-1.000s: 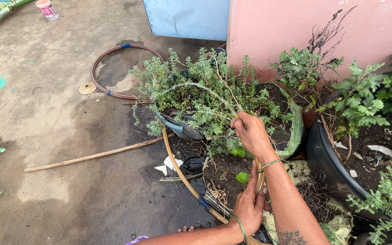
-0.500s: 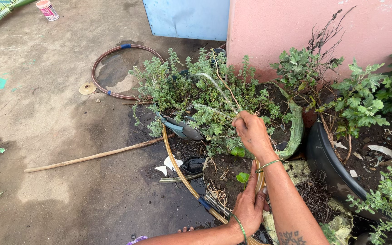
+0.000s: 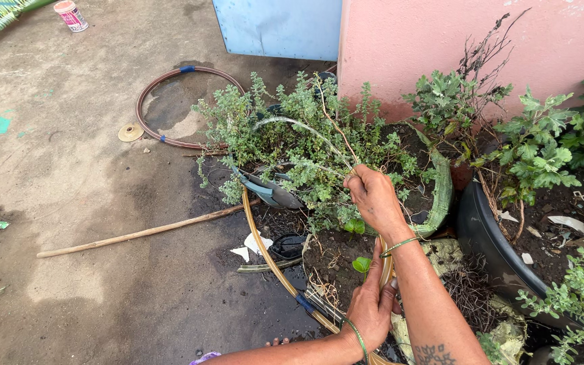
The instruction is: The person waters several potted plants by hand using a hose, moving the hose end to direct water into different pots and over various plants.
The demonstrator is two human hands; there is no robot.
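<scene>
Your right hand point(image 3: 372, 196) is closed around thin stems point(image 3: 332, 135) of the herb bush point(image 3: 292, 142), pinching them above the soil; one pale stem arcs leftward from your fist over the foliage. The bush grows in a cracked green pot point(image 3: 441, 196) against the pink wall point(image 3: 427, 40). Your left hand point(image 3: 372, 304) lies lower, fingers curled around a tan hoop point(image 3: 265, 250) that curves along the pot's edge; a green bangle sits on each wrist. Just left of the bush a grey trowel-like tool point(image 3: 272, 192) lies among the leaves. To the right stands a black pot point(image 3: 488, 243) with leafy plants point(image 3: 542, 149). The ground point(image 3: 69, 169) is bare concrete, damp and dark near the pots, with a green paint patch at the left. On it lie a long stick point(image 3: 143, 233), a brown hoop point(image 3: 170, 101), a small round lid point(image 3: 130, 132) and, far off, a small can point(image 3: 71, 15). A blue panel point(image 3: 278, 27) stands beside the wall.
</scene>
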